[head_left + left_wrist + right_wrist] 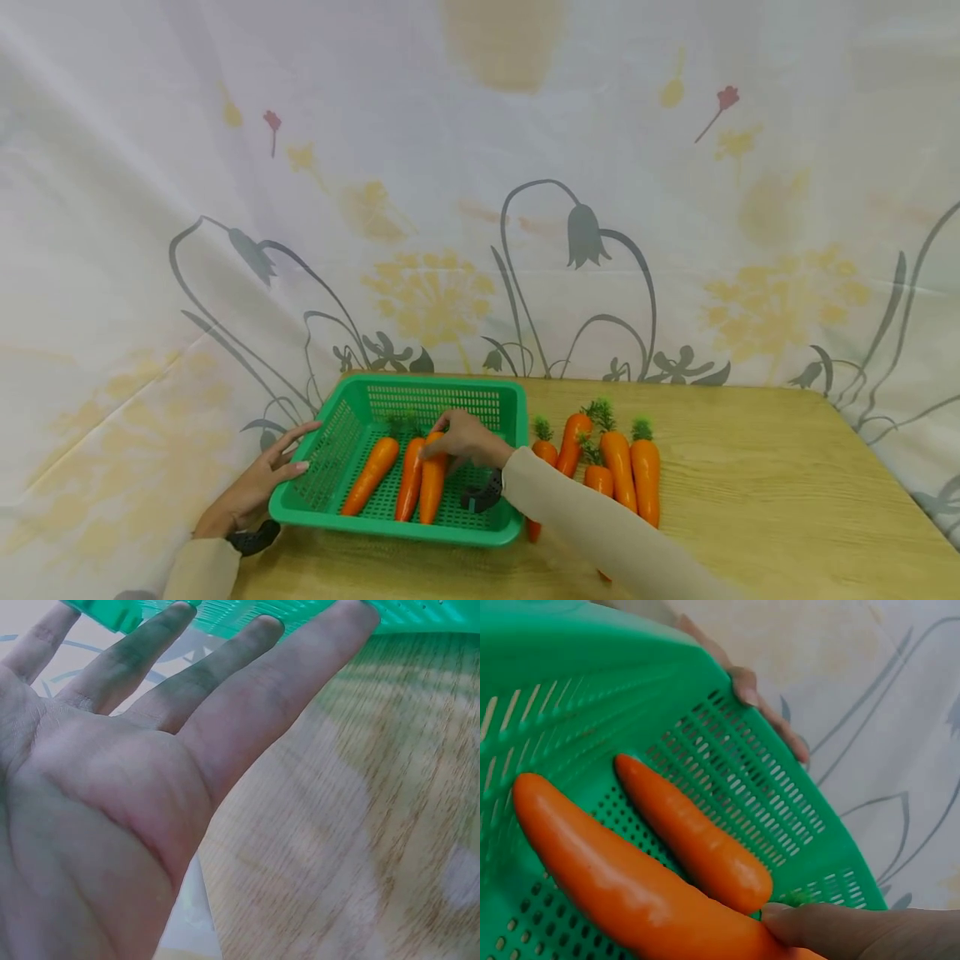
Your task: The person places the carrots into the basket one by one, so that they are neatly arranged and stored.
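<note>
A green plastic basket point(397, 534) stands on the table with three carrots in it. My right hand point(468, 440) reaches inside and pinches the rightmost carrot point(432, 487) near its leafy end. Close beside that one lies the middle carrot point(408, 479), and the left carrot point(372, 473) lies slanted a little apart. In the right wrist view, the thumb point(817, 928) presses on the held carrot point(622, 881); the other fingers are hidden. My left hand point(258, 485) rests against the basket's left side, its fingers extended in the left wrist view, fingertips touching the green plastic point(225, 622).
Several more carrots point(617, 467) with green tops lie on the wooden table point(765, 492) just right of the basket, partly covered by my right sleeve point(592, 525). A flower-printed cloth point(465, 167) hangs behind the table and along its left side.
</note>
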Tool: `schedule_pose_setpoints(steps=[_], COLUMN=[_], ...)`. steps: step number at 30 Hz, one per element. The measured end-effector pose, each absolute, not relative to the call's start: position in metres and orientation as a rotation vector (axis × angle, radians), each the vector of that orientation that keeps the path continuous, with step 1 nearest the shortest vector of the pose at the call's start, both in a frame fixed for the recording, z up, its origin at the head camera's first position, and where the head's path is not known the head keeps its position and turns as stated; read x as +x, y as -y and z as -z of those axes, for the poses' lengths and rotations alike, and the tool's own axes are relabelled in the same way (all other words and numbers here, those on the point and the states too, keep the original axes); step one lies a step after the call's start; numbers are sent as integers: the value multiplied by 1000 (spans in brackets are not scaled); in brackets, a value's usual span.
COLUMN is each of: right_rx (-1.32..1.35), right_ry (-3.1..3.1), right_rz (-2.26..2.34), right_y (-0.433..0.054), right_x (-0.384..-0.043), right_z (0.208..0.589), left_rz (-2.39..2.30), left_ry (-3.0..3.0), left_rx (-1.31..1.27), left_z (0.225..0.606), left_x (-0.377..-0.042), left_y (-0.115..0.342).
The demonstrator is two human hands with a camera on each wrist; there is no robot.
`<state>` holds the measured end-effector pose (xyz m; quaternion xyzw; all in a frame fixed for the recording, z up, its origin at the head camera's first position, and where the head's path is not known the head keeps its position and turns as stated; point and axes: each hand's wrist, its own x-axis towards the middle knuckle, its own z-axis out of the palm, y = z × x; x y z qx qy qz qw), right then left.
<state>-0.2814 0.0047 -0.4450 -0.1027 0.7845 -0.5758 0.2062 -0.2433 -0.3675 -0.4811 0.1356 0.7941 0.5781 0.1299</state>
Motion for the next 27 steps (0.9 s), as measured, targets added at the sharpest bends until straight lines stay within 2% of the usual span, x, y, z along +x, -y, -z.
schedule_pose_setpoints(steps=[19,27], right_rx=[-329,-389], right_ry=[-2276,-2281], right_rz=[1415,1363], right_y=[2,-14], right_x=[-279,-280], right_z=[448,444], left_rz=[-1679,-1680], left_ry=[-2323,-2333], left_rx=[403,427], left_z=[484,486], left_x=[-242,-244], left_y=[368,368])
